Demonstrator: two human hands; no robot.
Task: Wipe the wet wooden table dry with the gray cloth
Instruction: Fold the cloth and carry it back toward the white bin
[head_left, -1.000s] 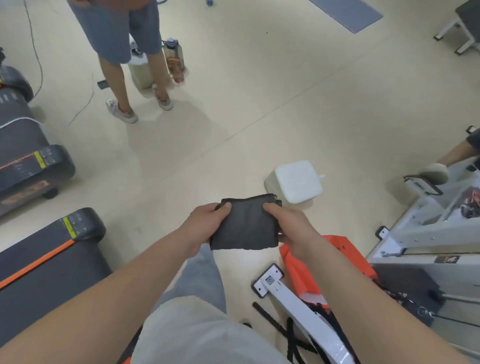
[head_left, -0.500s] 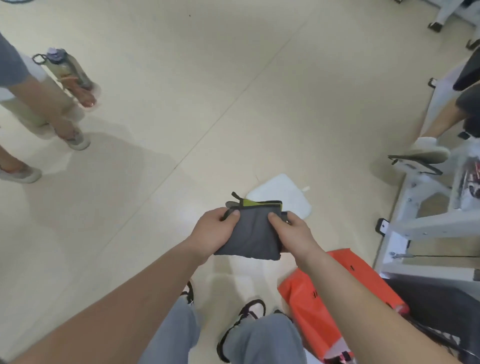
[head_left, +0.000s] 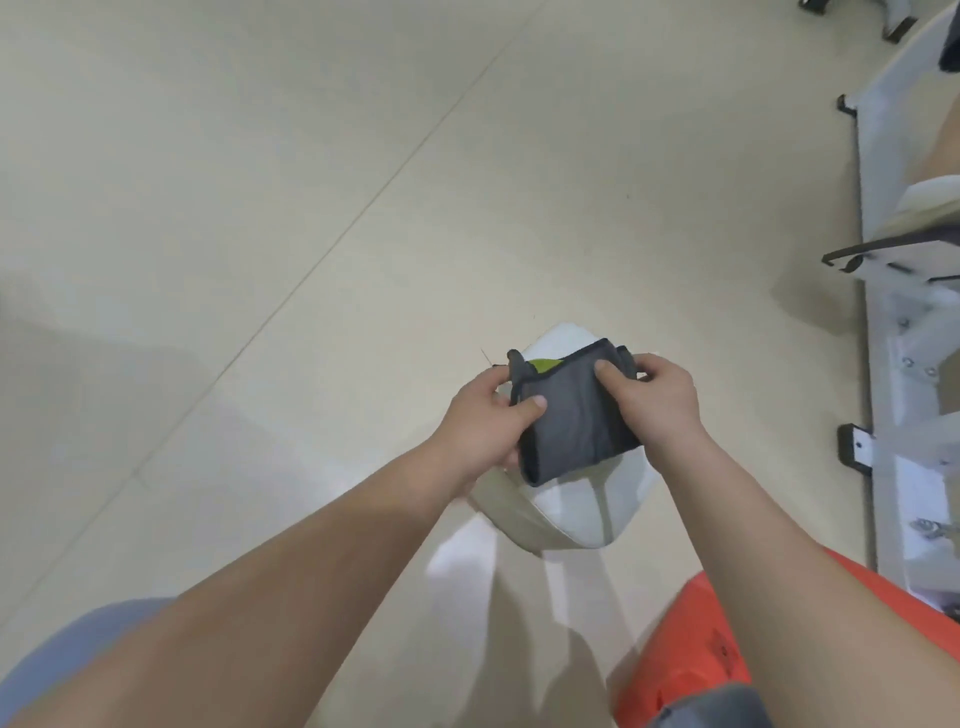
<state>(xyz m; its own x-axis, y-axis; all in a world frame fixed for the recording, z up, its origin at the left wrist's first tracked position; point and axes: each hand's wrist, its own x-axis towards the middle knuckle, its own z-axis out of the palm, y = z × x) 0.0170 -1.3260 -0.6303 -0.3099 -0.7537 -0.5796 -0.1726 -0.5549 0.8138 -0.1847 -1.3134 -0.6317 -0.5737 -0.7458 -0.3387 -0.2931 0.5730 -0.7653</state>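
Gripping the folded gray cloth (head_left: 576, 423) by its left edge with the left hand (head_left: 480, 423), thumb on top, and by its right edge with the right hand (head_left: 657, 402). Held mid-air above a white box (head_left: 571, 512) on beige tile floor (head_left: 260, 208). Orange bag (head_left: 691, 660) lower right, white frame (head_left: 883, 249) along the right.
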